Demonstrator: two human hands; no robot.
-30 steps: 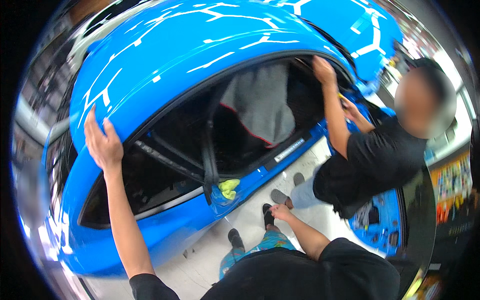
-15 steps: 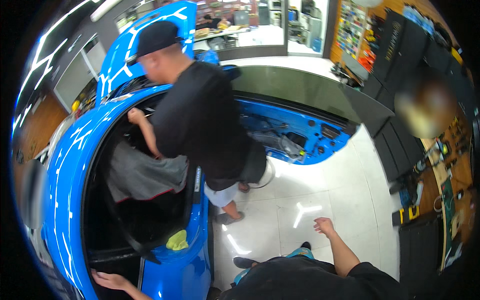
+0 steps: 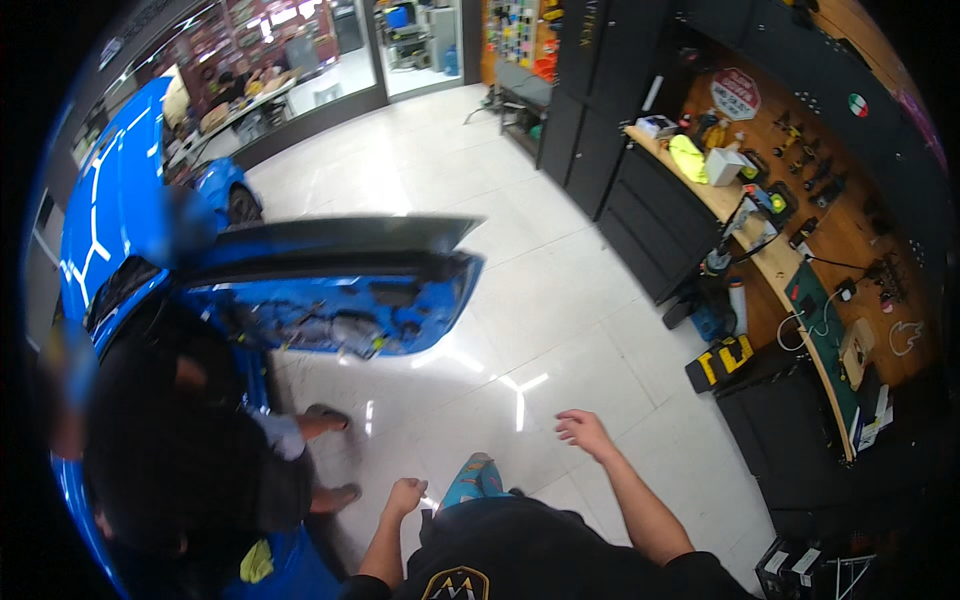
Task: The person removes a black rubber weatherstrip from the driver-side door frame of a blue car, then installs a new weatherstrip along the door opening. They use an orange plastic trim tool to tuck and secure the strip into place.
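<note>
My left hand (image 3: 405, 495) hangs in front of my body with its fingers curled in; nothing shows in it. My right hand (image 3: 585, 433) is held out over the white tiled floor, its fingers loosely apart and holding nothing. Neither hand touches anything. To my left stands a blue car (image 3: 262, 390) with its stripped door (image 3: 330, 312) swung out, wiring and metal exposed. A co-worker in black (image 3: 180, 450) bends into the door opening, their hands mostly hidden. A yellow-green cloth (image 3: 256, 562) lies on the car's blue bodywork beside the co-worker.
Along the right wall runs a wooden workbench (image 3: 700, 190) with tools, a white box (image 3: 724, 167) and a bright yellow cloth (image 3: 688, 158). Black cabinets (image 3: 650, 210) and a black-and-yellow case (image 3: 722, 362) stand below. Behind the open door is a glass partition.
My view has swung right, toward the workbench. My left hand has come off the car's edge and its fingers have curled. My right hand remains out in front.
</note>
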